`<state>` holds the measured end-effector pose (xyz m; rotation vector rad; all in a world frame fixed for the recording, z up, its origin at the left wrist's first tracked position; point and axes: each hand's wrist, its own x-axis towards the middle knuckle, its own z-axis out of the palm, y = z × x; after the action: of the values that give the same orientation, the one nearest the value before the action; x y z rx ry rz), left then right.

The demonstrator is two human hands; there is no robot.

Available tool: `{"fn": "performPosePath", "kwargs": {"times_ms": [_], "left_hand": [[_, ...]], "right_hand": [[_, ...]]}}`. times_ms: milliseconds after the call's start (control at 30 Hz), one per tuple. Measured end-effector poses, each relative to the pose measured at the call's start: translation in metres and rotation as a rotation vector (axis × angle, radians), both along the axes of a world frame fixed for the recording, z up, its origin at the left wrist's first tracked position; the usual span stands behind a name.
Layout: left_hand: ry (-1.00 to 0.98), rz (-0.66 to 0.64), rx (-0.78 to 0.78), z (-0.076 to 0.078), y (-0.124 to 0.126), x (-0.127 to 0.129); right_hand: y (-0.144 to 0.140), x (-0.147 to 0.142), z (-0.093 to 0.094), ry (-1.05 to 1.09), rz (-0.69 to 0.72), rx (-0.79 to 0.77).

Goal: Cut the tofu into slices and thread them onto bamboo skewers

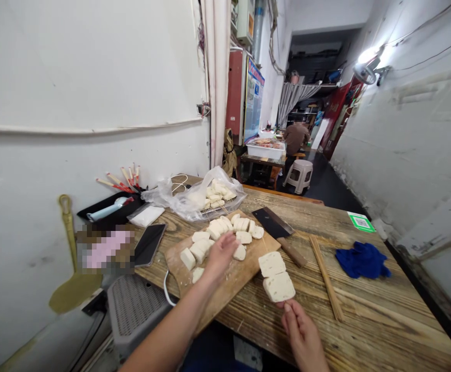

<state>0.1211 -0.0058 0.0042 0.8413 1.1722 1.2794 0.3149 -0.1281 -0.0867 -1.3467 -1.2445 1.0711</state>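
Observation:
My right hand (300, 328) pinches the lower end of a thin skewer carrying two white, spongy slices (278, 287), one above the other. These look like bun or tofu slices; I cannot tell which. The skewer's bare tip points up past the top slice. My left hand (222, 254) is over the wooden cutting board (248, 263), fingers loosely curved and nothing visible between them. Beside its fingers lies a single white slice (239, 252). Several more white pieces (202, 249) cover the board's far half, some in cut rows.
A cleaver (275, 227) rests at the board's right edge. Further right lie a bundle of skewers (326, 279) and a blue cloth (362, 260). Behind the board is a plastic bag (186, 201) of white pieces. A phone (150, 244) and black tray (103, 209) are left.

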Motion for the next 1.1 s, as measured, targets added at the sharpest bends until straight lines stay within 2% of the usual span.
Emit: {"fn": "performPosePath", "kwargs": {"times_ms": [67, 167, 267, 367, 433, 500, 600, 733, 833, 900, 967, 1100], "left_hand": [[0.291, 0.078, 0.143, 0.003, 0.013, -0.021], [0.703, -0.044, 0.256, 0.001, 0.02, -0.033], [1.1, -0.162, 0.31, -0.011, 0.015, -0.017], [1.293, -0.159, 0.331, -0.025, 0.011, 0.004], [1.203, -0.157, 0.285, -0.031, 0.013, 0.01], [0.986, -0.158, 0.185, -0.033, 0.017, 0.008], [0.69, -0.177, 0.027, -0.029, 0.024, -0.002], [0.444, -0.264, -0.133, -0.019, 0.026, -0.014], [0.008, -0.286, -0.289, -0.015, 0.022, -0.017], [-0.267, -0.274, -0.34, -0.014, 0.019, -0.019], [-0.381, -0.255, -0.338, -0.013, 0.018, -0.019], [-0.467, -0.173, -0.368, -0.012, 0.022, -0.019]], "right_hand": [[-0.002, 0.006, -0.004, 0.03, -0.043, -0.034], [-0.004, 0.01, -0.008, 0.075, -0.053, -0.073], [-0.004, 0.008, -0.009, 0.087, -0.03, -0.072], [-0.005, 0.005, -0.009, 0.058, -0.03, -0.046], [-0.007, 0.004, -0.007, 0.031, -0.032, -0.033], [-0.009, 0.005, -0.005, 0.013, -0.039, -0.02], [-0.013, 0.005, -0.002, -0.011, -0.036, 0.0], [-0.016, -0.002, -0.006, -0.078, 0.085, 0.011], [-0.016, -0.008, -0.013, -0.157, 0.149, 0.063], [-0.017, -0.011, -0.015, -0.205, 0.154, 0.101], [-0.018, -0.013, -0.013, -0.237, 0.147, 0.118], [-0.023, -0.014, 0.0, -0.27, 0.1, 0.109]]}}
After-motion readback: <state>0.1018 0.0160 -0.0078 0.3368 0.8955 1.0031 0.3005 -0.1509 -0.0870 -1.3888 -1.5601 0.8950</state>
